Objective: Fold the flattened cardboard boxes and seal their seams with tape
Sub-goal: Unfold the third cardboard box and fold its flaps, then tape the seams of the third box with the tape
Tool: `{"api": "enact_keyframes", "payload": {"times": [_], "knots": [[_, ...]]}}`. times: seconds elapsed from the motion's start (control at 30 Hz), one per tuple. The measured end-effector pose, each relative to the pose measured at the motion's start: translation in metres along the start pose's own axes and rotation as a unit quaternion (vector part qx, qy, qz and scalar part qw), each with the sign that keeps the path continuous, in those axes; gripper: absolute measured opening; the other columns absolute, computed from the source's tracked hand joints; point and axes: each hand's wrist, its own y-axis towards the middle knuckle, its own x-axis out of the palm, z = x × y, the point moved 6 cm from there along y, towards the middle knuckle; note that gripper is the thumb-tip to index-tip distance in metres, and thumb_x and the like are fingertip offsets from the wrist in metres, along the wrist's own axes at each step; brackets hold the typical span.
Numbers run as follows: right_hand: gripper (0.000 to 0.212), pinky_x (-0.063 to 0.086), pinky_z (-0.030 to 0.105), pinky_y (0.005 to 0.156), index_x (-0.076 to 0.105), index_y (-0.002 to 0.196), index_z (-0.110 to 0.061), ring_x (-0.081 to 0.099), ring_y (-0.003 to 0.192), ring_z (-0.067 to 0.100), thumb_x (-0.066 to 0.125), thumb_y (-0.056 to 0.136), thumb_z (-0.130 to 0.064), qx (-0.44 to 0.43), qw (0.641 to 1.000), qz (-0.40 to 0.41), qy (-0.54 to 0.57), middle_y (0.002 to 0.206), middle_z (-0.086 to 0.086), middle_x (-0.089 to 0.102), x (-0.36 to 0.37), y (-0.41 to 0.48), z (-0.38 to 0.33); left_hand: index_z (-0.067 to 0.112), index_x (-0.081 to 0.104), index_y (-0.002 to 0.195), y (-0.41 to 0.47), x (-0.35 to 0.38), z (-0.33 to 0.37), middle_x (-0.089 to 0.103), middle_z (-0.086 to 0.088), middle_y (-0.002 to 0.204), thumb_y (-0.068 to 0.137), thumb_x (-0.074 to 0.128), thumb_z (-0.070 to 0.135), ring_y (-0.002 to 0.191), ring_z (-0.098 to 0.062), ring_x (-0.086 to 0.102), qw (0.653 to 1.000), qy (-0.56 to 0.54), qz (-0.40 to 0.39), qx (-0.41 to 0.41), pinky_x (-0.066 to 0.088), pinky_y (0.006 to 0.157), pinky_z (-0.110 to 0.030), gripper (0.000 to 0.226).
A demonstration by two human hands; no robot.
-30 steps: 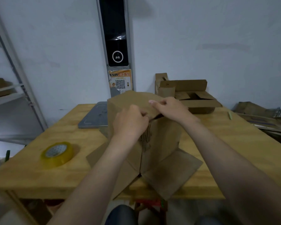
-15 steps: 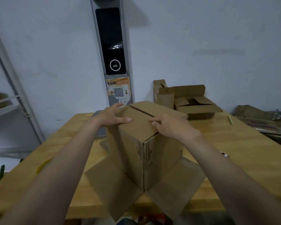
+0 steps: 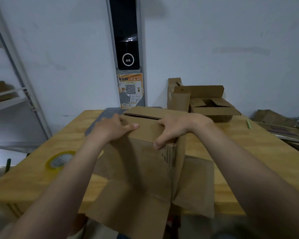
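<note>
A: Where is the box (image 3: 145, 152)?

B: On the wooden table (image 3: 248, 152), dead centre in view, standing upright with its top flaps folded down. The lower flaps splay outward at 6 o'clock and hang over the table's near edge.

A: And the hands?

B: Both lie flat on the near top flap. The left hand (image 3: 110, 130) sits at the box's 9 o'clock corner, fingers spread and pressed down, gripping nothing. The right hand (image 3: 176, 126) sits at the 3 o'clock corner, fingers spread on top and the thumb hooked over the front edge.

A: Why hold it that way?

B: I judge they are pinning the flaps shut so the seam stays put for taping. A dark slit runs between the two flaps at 12 o'clock from the hands, so the seam is not sealed yet.

A: Is tape at hand?

B: A yellowish tape roll (image 3: 60, 160) lies flat on the table at 9 o'clock, well apart from the box, partly behind the left forearm.

A: Anything you cannot make out?

B: The box's far side and its inside are hidden. The grey slab (image 3: 109, 112) behind the left hand is mostly covered. More open boxes (image 3: 209, 104) stand at 1 o'clock by the wall, their contents unclear
</note>
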Motion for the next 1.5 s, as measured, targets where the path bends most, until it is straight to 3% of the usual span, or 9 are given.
{"api": "enact_keyframes", "payload": {"times": [0.27,0.4,0.6,0.83,0.93,1.03,1.27,1.37,1.5], "knots": [[0.120,0.032,0.042,0.112,0.010,0.159,-0.047,0.021,0.151,0.024,0.087,0.067,-0.056,-0.028,0.998,-0.046,-0.028,0.166,-0.009,0.016,0.000,-0.001,0.013,0.029,0.046,0.146,-0.053,0.010,0.009,0.048,-0.015,0.149,0.078,0.030,0.095,0.133,-0.037,0.050,0.996,0.061,0.057,-0.018,0.050,0.098,-0.048,0.096],[0.115,0.026,0.040,0.115,0.012,0.158,-0.049,0.018,0.152,0.022,0.088,0.071,-0.049,-0.022,0.998,-0.051,-0.016,0.166,-0.011,0.016,-0.006,-0.001,0.029,0.027,0.048,0.141,-0.058,0.010,0.027,0.040,-0.021,0.153,0.075,0.029,0.097,0.141,-0.042,0.039,0.996,0.053,0.064,-0.016,0.044,0.104,-0.055,0.098],[0.109,0.023,0.049,0.119,0.011,0.150,-0.066,0.009,0.155,0.028,0.086,0.072,-0.053,-0.013,0.997,-0.069,0.017,0.169,-0.011,0.003,-0.004,0.006,0.042,0.045,0.040,0.147,-0.024,0.005,0.049,0.014,0.007,0.170,0.080,0.045,0.088,0.158,-0.025,-0.008,0.990,0.051,0.024,0.129,0.000,0.120,-0.070,0.080],[0.076,0.025,0.046,0.118,0.029,0.155,-0.047,0.027,0.150,0.024,0.047,0.088,-0.080,0.004,0.999,-0.013,0.048,0.165,-0.006,0.026,-0.003,0.016,0.027,0.041,0.037,0.152,-0.009,0.010,0.049,0.042,0.012,0.159,0.076,0.040,0.092,0.148,-0.021,0.036,0.986,0.054,-0.047,0.151,-0.003,0.116,-0.074,0.092],[0.056,0.026,0.053,0.118,0.046,0.147,-0.038,0.037,0.144,0.032,0.026,0.101,-0.063,0.047,0.996,0.067,0.047,0.159,0.005,0.040,0.004,0.040,0.012,0.030,0.023,0.157,-0.008,0.010,0.046,0.043,0.008,0.159,0.072,0.048,0.092,0.146,-0.024,0.039,0.991,0.011,-0.034,0.132,-0.003,0.117,-0.072,0.108],[0.059,0.010,0.065,0.119,0.039,0.152,-0.033,0.015,0.147,0.054,0.027,0.100,-0.058,0.123,0.988,0.084,0.031,0.164,0.018,0.023,0.021,0.055,0.000,0.031,0.001,0.159,-0.017,0.004,0.038,0.044,0.007,0.158,0.072,0.057,0.087,0.148,-0.023,0.038,0.991,-0.031,-0.012,0.128,0.003,0.121,-0.066,0.119],[0.061,-0.002,0.067,0.119,0.031,0.156,-0.036,0.001,0.149,0.056,0.024,0.102,-0.062,0.156,0.979,0.119,0.059,0.168,0.016,0.011,0.023,0.051,-0.003,0.016,0.028,0.143,-0.013,-0.007,-0.097,0.062,-0.014,0.130,0.092,0.053,0.071,0.116,-0.040,0.059,0.983,-0.090,0.148,-0.057,0.051,0.091,-0.052,0.079],[0.059,-0.001,0.068,0.119,0.030,0.156,-0.041,0.002,0.149,0.056,0.022,0.102,-0.063,0.153,0.979,0.123,0.053,0.168,0.015,0.012,0.025,0.051,-0.004,0.005,0.018,0.154,-0.010,0.025,-0.147,0.054,-0.022,0.141,0.100,0.061,0.043,0.126,-0.042,0.054,0.979,-0.036,0.093,-0.180,0.044,0.098,-0.049,0.079],[0.053,-0.004,0.068,0.119,0.031,0.153,-0.053,-0.002,0.150,0.056,0.023,0.102,-0.064,0.143,0.979,0.131,0.060,0.170,0.013,0.007,0.025,0.052,-0.003,0.004,-0.004,0.162,0.002,0.066,-0.185,0.035,-0.024,0.159,0.101,0.057,0.046,0.143,-0.044,0.038,0.970,0.040,-0.032,-0.237,0.039,0.108,-0.048,0.096]]}}
